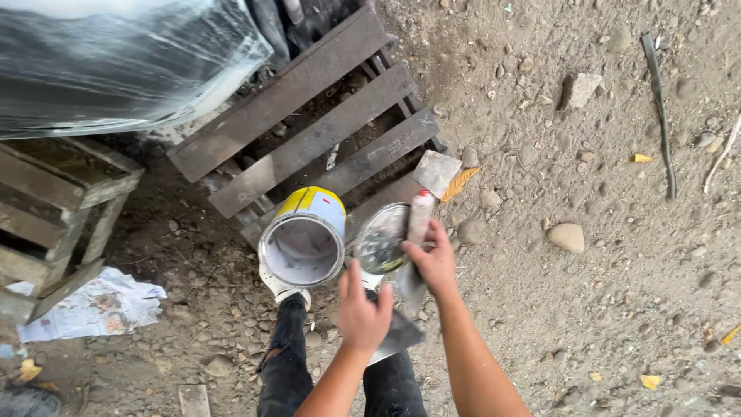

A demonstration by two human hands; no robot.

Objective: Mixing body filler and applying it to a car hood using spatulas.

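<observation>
Head view: we see the right hand (434,262) gripping a paint-smeared stick-like tool (419,216) just beside a round metal lid (380,239). The left hand (361,313) hangs open, fingers spread, holding nothing. An open yellow-and-white paint can (303,238) rests on a weathered wooden pallet (309,139).

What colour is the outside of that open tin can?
Yellow and white on the tin can, seen best in the head view.

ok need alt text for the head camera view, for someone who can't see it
Seen from above, a person's right hand grips a paint-smeared tool beside a round metal lid, while the left hand hovers open below an opened paint can. They stand on stony dirt ground next to a wooden pallet.
</observation>
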